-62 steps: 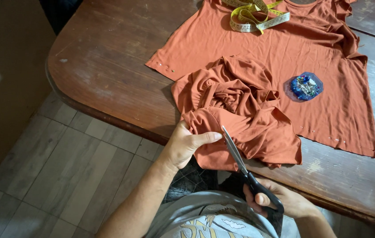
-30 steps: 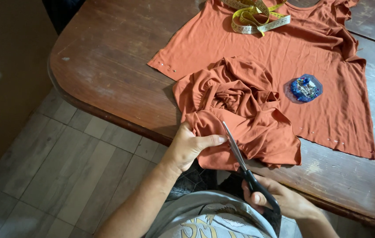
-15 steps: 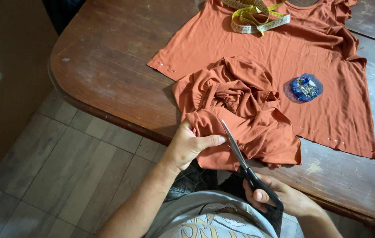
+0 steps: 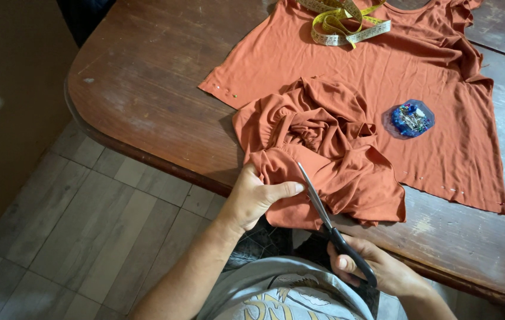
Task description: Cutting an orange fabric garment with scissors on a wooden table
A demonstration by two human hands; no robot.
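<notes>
Rust-orange fabric [image 4: 323,154] lies bunched in soft folds at the near table edge, its front hem hanging just over the rim. Black-handled scissors [image 4: 329,222] angle up into that hem, slim blades against the cloth.

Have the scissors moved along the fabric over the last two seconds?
Barely, if at all. The scissors keep their tip at the same fold of the bunched orange fabric, near the left hand's thumb; the right hand holds the handles at the table edge.

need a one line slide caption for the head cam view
Left hand pins bunched orange fabric at the wooden table edge while the right hand works scissors into it.
</notes>
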